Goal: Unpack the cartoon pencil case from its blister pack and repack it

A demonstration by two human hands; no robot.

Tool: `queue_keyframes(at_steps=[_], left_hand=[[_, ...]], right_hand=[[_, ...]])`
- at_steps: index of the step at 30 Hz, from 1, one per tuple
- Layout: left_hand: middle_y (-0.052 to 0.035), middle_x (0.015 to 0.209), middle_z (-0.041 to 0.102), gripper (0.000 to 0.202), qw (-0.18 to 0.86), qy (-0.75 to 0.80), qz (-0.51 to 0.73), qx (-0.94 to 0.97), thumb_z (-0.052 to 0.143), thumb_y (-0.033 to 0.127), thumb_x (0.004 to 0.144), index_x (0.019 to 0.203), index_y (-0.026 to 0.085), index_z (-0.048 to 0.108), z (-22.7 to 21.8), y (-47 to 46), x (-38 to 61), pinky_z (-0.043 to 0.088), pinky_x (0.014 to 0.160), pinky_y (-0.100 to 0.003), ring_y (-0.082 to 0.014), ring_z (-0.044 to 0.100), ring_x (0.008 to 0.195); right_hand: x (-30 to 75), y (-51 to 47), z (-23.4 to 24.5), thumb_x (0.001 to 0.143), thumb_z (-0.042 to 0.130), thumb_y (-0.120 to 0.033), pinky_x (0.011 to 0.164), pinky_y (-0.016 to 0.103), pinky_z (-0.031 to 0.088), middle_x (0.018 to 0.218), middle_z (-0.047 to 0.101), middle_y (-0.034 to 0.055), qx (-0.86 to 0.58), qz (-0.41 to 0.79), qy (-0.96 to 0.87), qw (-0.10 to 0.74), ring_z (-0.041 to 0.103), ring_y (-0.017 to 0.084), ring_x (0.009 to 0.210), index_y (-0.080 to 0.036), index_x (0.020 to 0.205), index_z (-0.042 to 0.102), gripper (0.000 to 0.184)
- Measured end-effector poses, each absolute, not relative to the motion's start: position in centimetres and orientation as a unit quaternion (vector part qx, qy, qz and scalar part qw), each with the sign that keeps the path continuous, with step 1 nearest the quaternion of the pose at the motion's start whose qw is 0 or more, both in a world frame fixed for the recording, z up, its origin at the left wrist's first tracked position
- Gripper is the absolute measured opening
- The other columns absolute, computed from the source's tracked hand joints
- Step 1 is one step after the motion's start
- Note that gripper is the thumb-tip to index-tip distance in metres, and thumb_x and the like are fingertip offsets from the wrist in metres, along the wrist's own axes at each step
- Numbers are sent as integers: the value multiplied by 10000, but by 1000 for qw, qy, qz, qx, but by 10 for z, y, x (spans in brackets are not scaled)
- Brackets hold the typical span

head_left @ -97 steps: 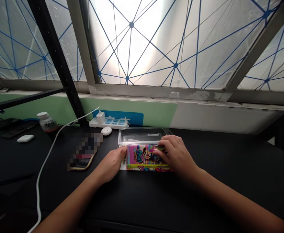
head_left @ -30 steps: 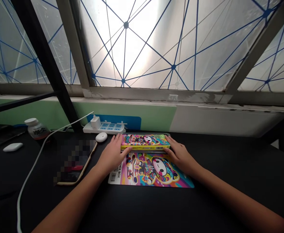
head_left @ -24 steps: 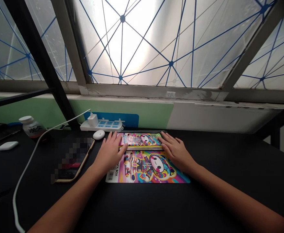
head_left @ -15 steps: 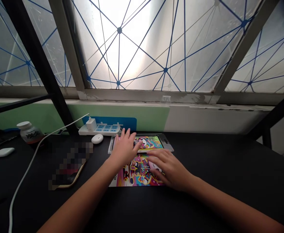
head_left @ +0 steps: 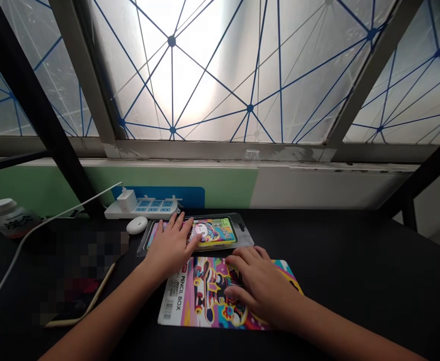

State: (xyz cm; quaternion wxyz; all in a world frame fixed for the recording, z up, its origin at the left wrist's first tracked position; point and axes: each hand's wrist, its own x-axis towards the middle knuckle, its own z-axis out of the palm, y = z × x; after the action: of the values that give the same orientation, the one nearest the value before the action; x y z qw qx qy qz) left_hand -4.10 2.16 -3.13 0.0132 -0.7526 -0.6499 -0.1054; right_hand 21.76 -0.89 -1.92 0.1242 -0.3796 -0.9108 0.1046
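Lay spread flat: left hand (head_left: 170, 245) on the clear tray (head_left: 245, 239), right hand (head_left: 261, 286) on the card (head_left: 178, 301), long axis crosswise, just below the tray.

Two hands (head_left: 170, 243), one pencil box (head_left: 212, 233), one printed card (head_left: 189, 296), one clear plastic tray (head_left: 244, 239), one power strip (head_left: 140, 209), one bottle (head_left: 7, 218)

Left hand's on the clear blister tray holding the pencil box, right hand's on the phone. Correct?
No: the right hand is on the printed PENCIL BOX card, not on the phone, which lies off to the left, as the head view shows. The left hand is on the clear blister tray holding the pencil box, as you said.
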Motion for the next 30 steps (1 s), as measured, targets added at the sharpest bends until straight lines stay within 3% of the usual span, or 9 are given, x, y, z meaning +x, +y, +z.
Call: queue_keyframes(at_steps=[3, 6, 9, 14, 18, 23, 28, 30], left_hand=[[-152, 1609, 300, 699, 1, -649, -103, -754, 259, 636, 991, 1518, 201, 407, -30, 23, -42, 187, 1153, -647, -359, 204, 1505], [-143, 1607, 309, 646, -12, -641, -110, -759, 293, 624, 992, 1520, 269, 404, -27, 22, -43, 195, 1147, -647, -356, 208, 1504], [-121, 1607, 317, 574, -17, -634, -118, -764, 337, 606, 992, 1508, 362, 403, -24, 20, -45, 190, 1145, -648, -353, 199, 1506], [-108, 1612, 302, 557, -39, -621, -115, -775, 358, 618, 985, 1492, 395, 414, -21, 18, -49, 185, 1143, -657, -358, 187, 1507], [-99, 1619, 279, 541, -52, -606, -111, -786, 377, 618, 979, 1479, 416, 423, -18, 17, -52, 168, 1147, -660, -358, 186, 1507], [-87, 1609, 317, 561, -73, -587, -125, -797, 427, 637, 955, 1450, 379, 486, -16, 14, -52, 169, 1162, -642, -379, 235, 1491], [-94, 1593, 355, 554, -58, -572, -136, -807, 414, 644, 959, 1442, 386, 498, -17, 9, -46, 172, 1158, -647, -374, 251, 1488], [-98, 1595, 347, 552, -48, -570, -132, -810, 392, 645, 964, 1449, 398, 484, -18, 7, -43, 174, 1151, -655, -372, 250, 1488]], right_hand=[[213, -8, -26, 956, 538, -510, 909, 524, 412, 991, 639, 96, -419, 49, -896, 139, 578, 295, 938, -204, 1033, 617, 325], [212, -10, -29, 960, 534, -459, 840, 475, 421, 908, 618, 74, -429, 26, -893, 137, 573, 268, 850, -212, 892, 566, 257], [214, -15, -25, 949, 536, -468, 715, 377, 420, 863, 626, 63, -428, 41, -891, 147, 572, 242, 768, -225, 849, 522, 263], [234, -4, -3, 955, 449, -570, 540, 306, 313, 685, 635, 22, -487, 78, -860, 132, 565, 209, 581, -243, 873, 494, 340], [274, 42, 11, 922, 468, -633, 523, 300, 318, 661, 645, 18, -542, 96, -830, 95, 577, 208, 576, -253, 800, 520, 403], [315, 86, 4, 923, 444, -648, 536, 305, 409, 741, 705, 45, -551, 171, -815, 54, 628, 217, 635, -238, 722, 604, 483], [300, 79, -5, 912, 471, -655, 760, 352, 489, 1010, 715, 83, -533, 139, -826, 122, 652, 259, 908, -231, 909, 682, 473], [290, 73, -7, 903, 505, -645, 758, 350, 490, 1026, 711, 81, -525, 141, -824, 156, 649, 252, 906, -231, 968, 689, 457]])
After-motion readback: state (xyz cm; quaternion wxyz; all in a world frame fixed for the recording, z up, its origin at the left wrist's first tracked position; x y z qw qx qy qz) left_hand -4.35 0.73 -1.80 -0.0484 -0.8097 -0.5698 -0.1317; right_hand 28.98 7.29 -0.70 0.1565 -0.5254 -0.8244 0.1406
